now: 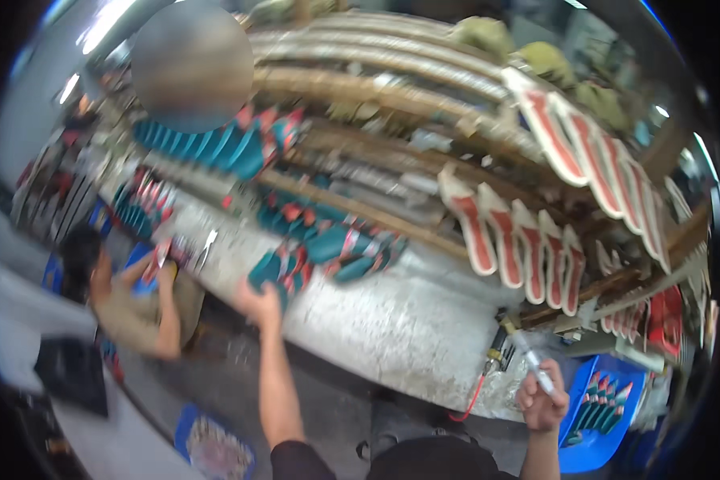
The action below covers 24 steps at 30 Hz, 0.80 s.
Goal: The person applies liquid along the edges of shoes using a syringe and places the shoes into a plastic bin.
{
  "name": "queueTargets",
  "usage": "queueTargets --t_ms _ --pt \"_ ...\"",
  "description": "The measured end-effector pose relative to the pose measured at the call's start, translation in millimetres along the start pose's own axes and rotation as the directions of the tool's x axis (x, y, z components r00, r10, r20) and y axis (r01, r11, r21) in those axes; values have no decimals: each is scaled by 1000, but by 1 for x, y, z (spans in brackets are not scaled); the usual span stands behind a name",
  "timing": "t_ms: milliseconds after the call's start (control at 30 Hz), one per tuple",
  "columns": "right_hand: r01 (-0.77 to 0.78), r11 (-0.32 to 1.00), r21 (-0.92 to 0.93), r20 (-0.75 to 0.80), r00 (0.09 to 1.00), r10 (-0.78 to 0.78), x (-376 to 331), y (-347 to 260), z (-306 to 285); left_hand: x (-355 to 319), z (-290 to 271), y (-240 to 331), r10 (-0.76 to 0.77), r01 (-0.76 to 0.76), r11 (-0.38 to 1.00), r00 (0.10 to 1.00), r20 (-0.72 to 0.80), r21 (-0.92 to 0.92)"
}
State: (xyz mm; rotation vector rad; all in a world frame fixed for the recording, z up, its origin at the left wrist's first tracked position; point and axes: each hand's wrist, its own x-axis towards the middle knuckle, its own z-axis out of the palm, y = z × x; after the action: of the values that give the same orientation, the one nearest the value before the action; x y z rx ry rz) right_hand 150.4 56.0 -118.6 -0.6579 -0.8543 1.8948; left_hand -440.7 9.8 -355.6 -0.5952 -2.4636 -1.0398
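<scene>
Just left of the middle of the frame, a small bunch of teal and red pieces (270,269) sits on the gray tabletop (384,340), right above the left hand (261,302), with its long side seeming to slant up to the right. This hand is much nearer to the bunch, but its fingers are too blurry to tell if they pinch it or just touch it. At the lower right, the right hand (546,398) curls its fingers around a white stick (530,357) that points up and left.
</scene>
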Motion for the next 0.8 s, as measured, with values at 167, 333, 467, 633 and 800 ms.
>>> queueTargets --t_ms 167,333,467,633,800 --pt "-147 985 -93 -35 989 144 33 25 38 62 6 -34 -41 62 998 804 593 -15" --pt "-115 993 -35 31 993 116 39 30 56 70 11 -29 58 87 955 882 467 -283" --pt "-116 991 -65 36 992 119 40 35 63 84 -14 -15 78 26 974 894 442 -225" --pt "-115 993 -15 75 990 116 36 37 64 74 -87 7 57 95 948 889 455 -304" --pt "-39 995 -95 188 981 57 30 25 58 2 -191 61 108 287 753 834 541 -593"
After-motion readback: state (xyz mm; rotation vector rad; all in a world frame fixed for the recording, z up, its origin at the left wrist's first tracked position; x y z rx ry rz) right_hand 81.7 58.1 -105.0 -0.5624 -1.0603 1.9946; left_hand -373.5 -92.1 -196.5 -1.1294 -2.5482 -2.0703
